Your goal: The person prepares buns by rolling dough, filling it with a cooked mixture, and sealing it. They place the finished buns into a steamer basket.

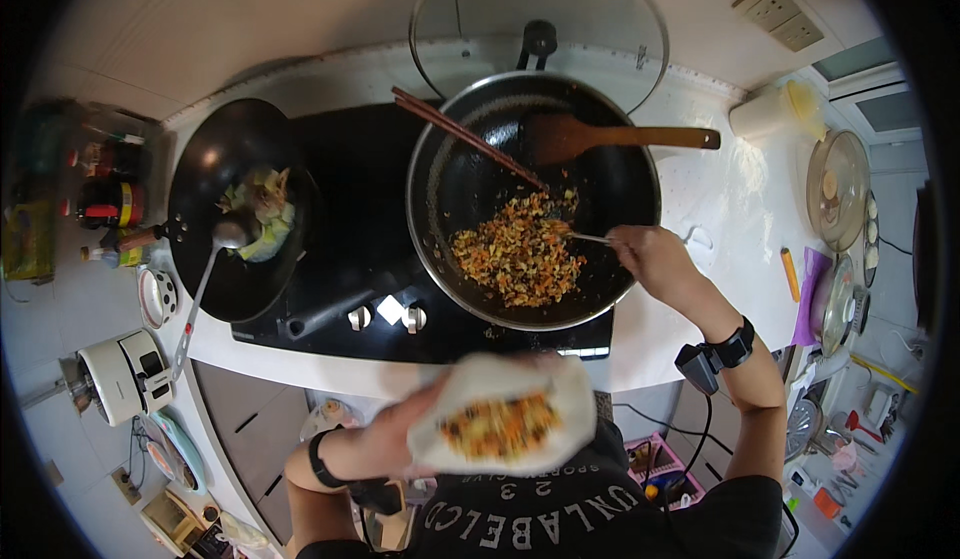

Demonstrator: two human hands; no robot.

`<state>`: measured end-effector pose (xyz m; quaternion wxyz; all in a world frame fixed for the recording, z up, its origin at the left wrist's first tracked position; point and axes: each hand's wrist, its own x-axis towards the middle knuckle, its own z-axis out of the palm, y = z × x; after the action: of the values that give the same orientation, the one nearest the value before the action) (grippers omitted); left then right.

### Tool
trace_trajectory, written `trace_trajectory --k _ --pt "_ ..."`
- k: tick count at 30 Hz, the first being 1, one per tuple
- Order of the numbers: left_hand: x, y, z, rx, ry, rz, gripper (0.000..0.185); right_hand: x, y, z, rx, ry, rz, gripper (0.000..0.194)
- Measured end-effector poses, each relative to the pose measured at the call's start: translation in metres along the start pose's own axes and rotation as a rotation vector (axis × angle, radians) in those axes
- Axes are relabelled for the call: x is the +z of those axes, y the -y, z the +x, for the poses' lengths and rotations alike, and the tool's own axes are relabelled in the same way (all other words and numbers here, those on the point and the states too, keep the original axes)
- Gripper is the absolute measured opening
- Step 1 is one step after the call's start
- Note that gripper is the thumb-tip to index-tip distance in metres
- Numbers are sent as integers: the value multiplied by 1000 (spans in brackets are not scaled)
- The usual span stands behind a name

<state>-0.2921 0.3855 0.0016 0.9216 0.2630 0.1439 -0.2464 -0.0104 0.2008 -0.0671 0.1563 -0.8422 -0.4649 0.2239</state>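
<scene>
My left hand (397, 428) holds a thin round sheet of dough (577, 401) in front of my chest, blurred, with a mound of chopped filling (499, 428) on it. My right hand (652, 263) grips the handle of a metal spoon (592, 238), whose bowl end is in the chopped vegetable filling (517, 255) in a large black wok (442, 169). A wooden spatula (637, 137) and a pair of wooden chopsticks (465, 135) rest in the same wok, above the filling.
A second wok (225, 139) with cut greens (274, 221) and a metal ladle (202, 289) stands left on the black cooktop (352, 184). A glass lid (420, 41) leans behind the large wok. Bottles (112, 203) stand far left; another glass lid (832, 221) stands right.
</scene>
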Motion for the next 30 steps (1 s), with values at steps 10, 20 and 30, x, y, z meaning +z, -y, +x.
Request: trace_trajectory --k 10,20,30 --pt "33 2 0 531 464 -126 67 -14 17 -4 71 93 218 16" --pt "-6 -22 16 405 -230 53 54 -17 5 -29 232 73 477 16" --pt "-51 4 100 516 -279 -518 46 -16 36 -70 190 -117 560 18"
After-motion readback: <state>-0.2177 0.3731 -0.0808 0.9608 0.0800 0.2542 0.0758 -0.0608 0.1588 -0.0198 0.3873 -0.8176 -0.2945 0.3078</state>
